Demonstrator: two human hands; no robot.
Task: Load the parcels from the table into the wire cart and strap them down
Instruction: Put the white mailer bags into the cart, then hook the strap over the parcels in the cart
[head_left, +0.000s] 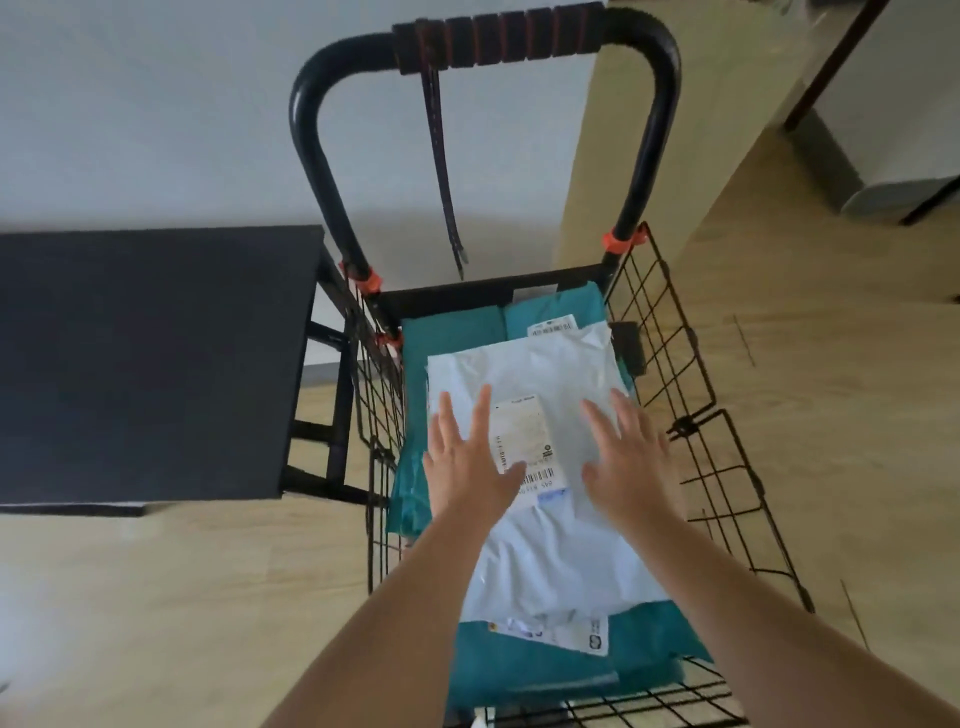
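Observation:
A black wire cart (691, 374) stands in front of me with a curved black handle at the far end. Inside lie teal parcels (447, 332), and a white mailer parcel (540, 369) with a printed label lies on top of them. My left hand (467, 462) and my right hand (631, 462) are flat with straight, spread fingers over the white parcel, one on each side of the label. A dark strap (441, 171) with red stitching hangs down from the handle's foam grip above the parcels.
A black table (150, 358) stands to the left of the cart, its top bare. Light wood floor surrounds the cart. A beige wall corner (623, 156) rises behind the handle at the right.

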